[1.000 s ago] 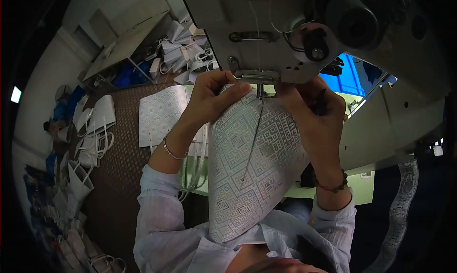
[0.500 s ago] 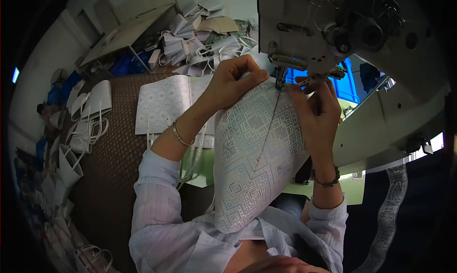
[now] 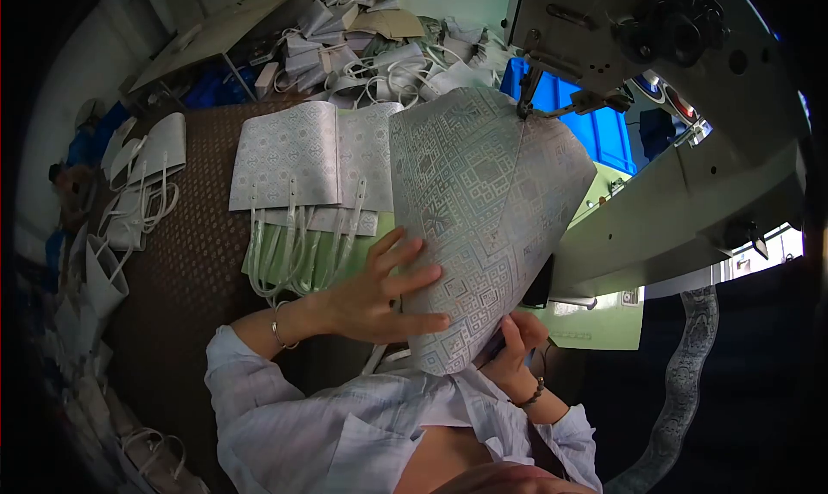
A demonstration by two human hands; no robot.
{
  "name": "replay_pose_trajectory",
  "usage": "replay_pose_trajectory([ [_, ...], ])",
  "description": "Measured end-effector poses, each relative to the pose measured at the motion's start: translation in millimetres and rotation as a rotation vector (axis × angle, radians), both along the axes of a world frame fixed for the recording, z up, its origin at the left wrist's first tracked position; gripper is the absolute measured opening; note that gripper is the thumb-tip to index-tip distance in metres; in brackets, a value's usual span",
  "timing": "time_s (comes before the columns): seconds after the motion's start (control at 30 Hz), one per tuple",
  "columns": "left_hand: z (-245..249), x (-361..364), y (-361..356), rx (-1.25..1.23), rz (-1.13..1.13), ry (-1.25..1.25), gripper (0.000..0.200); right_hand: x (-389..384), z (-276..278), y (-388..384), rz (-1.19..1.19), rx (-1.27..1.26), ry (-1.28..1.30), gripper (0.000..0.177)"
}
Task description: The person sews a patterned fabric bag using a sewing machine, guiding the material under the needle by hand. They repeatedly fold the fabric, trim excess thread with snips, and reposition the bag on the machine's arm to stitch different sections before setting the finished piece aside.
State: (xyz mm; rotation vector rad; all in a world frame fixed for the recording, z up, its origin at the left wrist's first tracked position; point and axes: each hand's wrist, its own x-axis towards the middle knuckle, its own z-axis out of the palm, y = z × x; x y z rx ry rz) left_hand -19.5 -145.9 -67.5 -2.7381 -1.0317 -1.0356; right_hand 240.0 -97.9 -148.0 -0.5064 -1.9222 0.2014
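Note:
A large silvery patterned piece hangs from the sewing machine's needle area down toward my chest, with a seam line running down its face. My left hand lies against its lower left side, fingers spread. At the lower right edge my right hand is closed on the piece, its thumb showing and some fingers hidden behind it.
Patterned bags with clear-wrapped handles lie left of the piece on a green surface. More bags are heaped behind. The machine arm spans the right; a blue crate stands behind it. A patterned strip hangs at right.
Both hands have left the top of the piece near the needle and moved down to its lower part. The left hand has opened. The piece's upper part now spreads wider to the right.

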Motion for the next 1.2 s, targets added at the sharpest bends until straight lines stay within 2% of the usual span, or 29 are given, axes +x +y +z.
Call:
replay_pose_trajectory([
  [0.03, -5, 2, -6, 0.175, 0.013, 0.030, 0.058, 2, 2, 0, -0.020, -0.006, -0.001, 0.063],
  [0.07, -6, 3, -13, 0.177, 0.012, 0.026, 0.058, 6, 9, 0, 0.031, 0.051, 0.014, 0.055],
  [0.1, -2, 4, -20, 0.216, -0.027, -0.035, 0.049, 10, 16, 0, 0.084, 0.110, 0.029, 0.048],
  [0.13, 3, 5, -24, 0.255, -0.064, -0.095, 0.042, 14, 24, -1, 0.086, 0.112, 0.027, 0.048],
  [0.2, 11, 7, -27, 0.286, -0.071, -0.092, 0.042, 22, 38, -4, 0.233, 0.082, 0.036, 0.039],
  [0.33, 17, 8, -20, 0.291, -0.151, -0.101, 0.041, 29, 49, -4, 0.218, 0.081, -0.016, 0.043],
  [0.73, 27, 8, -7, 0.272, -0.133, -0.111, 0.036, 34, 62, 6, 0.177, 0.044, -0.075, 0.039],
  [1.2, 21, 4, -7, 0.211, -0.071, -0.061, 0.030, 25, 50, 21, 0.216, 0.050, 0.025, 0.039],
])
